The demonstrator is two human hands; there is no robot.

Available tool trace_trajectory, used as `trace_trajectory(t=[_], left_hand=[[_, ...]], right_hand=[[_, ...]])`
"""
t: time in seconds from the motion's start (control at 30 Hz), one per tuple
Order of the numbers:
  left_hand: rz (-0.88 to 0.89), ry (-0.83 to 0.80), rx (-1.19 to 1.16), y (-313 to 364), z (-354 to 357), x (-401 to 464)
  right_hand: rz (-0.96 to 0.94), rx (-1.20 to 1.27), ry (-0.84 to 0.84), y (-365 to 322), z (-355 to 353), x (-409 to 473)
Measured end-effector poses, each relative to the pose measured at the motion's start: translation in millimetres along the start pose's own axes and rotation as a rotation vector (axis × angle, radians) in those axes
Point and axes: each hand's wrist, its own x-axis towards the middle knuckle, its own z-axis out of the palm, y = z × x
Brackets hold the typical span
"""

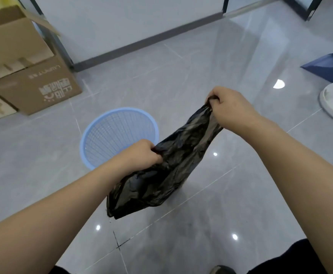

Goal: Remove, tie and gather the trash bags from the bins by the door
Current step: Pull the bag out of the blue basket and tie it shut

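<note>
Gripping the black trash bag (161, 175) by its rim, left hand (142, 153) curled on one bunched edge, right hand (228, 107) pinching the other higher up. It hangs clear above the grey tiled floor (240, 194), just beside the blue mesh bin (116, 131). Thin, crinkly, glossy film; looks light and floppy, likely slippery, so I'd grip the gathered corners for tying.

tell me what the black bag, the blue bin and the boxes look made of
Black bag: thin glossy plastic film, judging by its crinkles and sheen. Blue bin: likely moulded plastic, with open lattice walls. Boxes: brown matte cardboard with folded flaps.
</note>
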Motion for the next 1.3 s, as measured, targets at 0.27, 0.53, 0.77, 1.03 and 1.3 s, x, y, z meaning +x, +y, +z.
trace_trajectory(t=[0.27,0.53,0.77,1.03,1.3], left_hand=[[0.25,0.375,0.139,27,-28,-33],[0.292,0.232,0.951,8,52,-50],[0.331,0.358,0.772,-3,15,-27],[0.323,0.282,0.513,4,-25,-33],[-0.013,-0.111,0.793,3,-31,-55]], right_hand=[[0.27,0.119,0.158,20,-6,5],[0.408,0.2,0.142,18,8,17],[0.063,-0.351,-0.347,10,-9,9],[-0.341,-0.673,-0.507,-11,52,-17],[0.034,-0.652,-0.359,-8,38,-1]])
